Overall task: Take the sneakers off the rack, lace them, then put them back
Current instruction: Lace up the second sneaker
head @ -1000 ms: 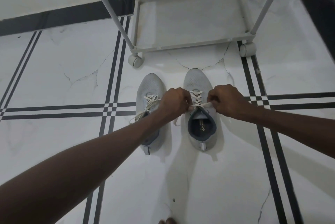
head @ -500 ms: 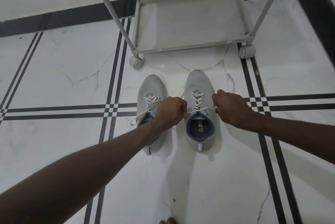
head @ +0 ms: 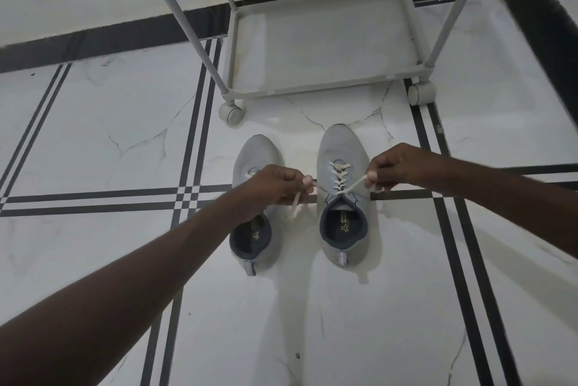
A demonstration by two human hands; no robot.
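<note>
Two grey sneakers stand side by side on the white tiled floor, toes toward the rack. The right sneaker point(head: 342, 154) has a white lace point(head: 339, 176) crossed through its eyelets. My left hand point(head: 275, 188) pinches one lace end, which hangs down between the shoes, and covers the middle of the left sneaker point(head: 258, 151). My right hand point(head: 397, 166) pinches the other lace end, drawn taut up and to the right. The left sneaker's own lace is mostly hidden under my left hand.
A grey metal shoe rack point(head: 312, 90) on castors stands just beyond the shoes, its bottom shelf bare. One castor point(head: 230, 112) sits close to the left sneaker's toe, another point(head: 421, 93) at the right. A black skirting strip point(head: 93, 41) runs along the wall.
My hands have pulled further apart, drawing the right sneaker's lace ends outward and tighter. The left sneaker's opening shows now that my forearm has shifted.
</note>
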